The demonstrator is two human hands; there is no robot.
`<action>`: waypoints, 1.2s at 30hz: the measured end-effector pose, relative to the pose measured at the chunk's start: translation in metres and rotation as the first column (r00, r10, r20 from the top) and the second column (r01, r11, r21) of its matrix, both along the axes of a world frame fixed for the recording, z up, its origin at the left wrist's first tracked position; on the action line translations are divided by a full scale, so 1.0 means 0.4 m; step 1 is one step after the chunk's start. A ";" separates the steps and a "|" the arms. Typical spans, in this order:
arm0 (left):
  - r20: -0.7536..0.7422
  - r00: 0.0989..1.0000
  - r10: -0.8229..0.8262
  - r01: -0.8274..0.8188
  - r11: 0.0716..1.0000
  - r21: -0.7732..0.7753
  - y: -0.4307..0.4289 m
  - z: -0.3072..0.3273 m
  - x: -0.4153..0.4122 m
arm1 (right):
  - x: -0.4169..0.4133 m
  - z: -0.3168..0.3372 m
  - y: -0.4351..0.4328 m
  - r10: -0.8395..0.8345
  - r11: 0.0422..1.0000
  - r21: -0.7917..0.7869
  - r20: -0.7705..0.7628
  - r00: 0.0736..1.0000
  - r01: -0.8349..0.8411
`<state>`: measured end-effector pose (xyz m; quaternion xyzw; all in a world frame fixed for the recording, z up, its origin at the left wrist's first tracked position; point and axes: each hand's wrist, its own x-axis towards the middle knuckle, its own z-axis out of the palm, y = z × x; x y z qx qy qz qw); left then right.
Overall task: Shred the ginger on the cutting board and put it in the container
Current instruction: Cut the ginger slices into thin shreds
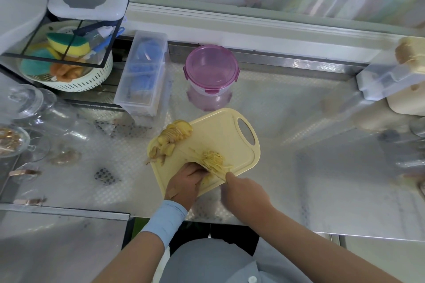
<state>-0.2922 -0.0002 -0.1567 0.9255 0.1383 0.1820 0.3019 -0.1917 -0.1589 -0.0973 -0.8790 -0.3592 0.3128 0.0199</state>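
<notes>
Left hand (186,182) clenched on ginger (205,181) at the board's (220,131) near edge to steady the cut, right hand (245,190) blurred, grip can't tell, shreds (212,159) piled just beyond, slices (176,134) queued far-left, container (211,69) lidded behind on the table (299,110).

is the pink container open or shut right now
Shut: the pink lid sits flat across the top of the container, behind the cutting board.
</notes>
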 end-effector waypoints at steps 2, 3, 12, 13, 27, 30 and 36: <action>0.011 1.000 0.000 0.000 1.000 0.009 -0.001 -0.001 0.002 | -0.003 0.006 -0.026 -0.025 0.999 0.023 0.026 0.999 0.025; 0.013 1.000 -0.004 0.004 1.000 0.009 -0.001 -0.001 0.001 | -0.003 0.007 -0.038 -0.037 0.999 0.035 0.040 0.999 0.036; -0.025 1.000 -0.012 0.010 0.999 -0.053 0.000 -0.004 -0.003 | 0.010 -0.015 0.052 -0.004 1.000 -0.012 -0.037 0.999 0.004; -0.028 1.000 -0.006 0.005 0.999 -0.052 0.001 -0.003 -0.002 | 0.012 -0.008 0.068 0.007 1.000 -0.009 -0.044 0.999 -0.007; 0.022 1.000 0.011 -0.010 1.000 -0.029 -0.002 -0.002 -0.002 | -0.003 -0.015 -0.010 0.003 1.000 -0.002 0.048 0.999 -0.003; -0.005 1.000 0.014 -0.014 0.998 -0.056 0.000 -0.013 -0.006 | 0.003 -0.030 0.044 -0.004 1.000 -0.025 -0.008 1.000 0.003; -0.008 1.000 0.005 -0.005 0.999 -0.043 0.001 -0.009 -0.005 | 0.007 -0.021 0.081 0.000 1.000 0.005 -0.039 0.999 0.001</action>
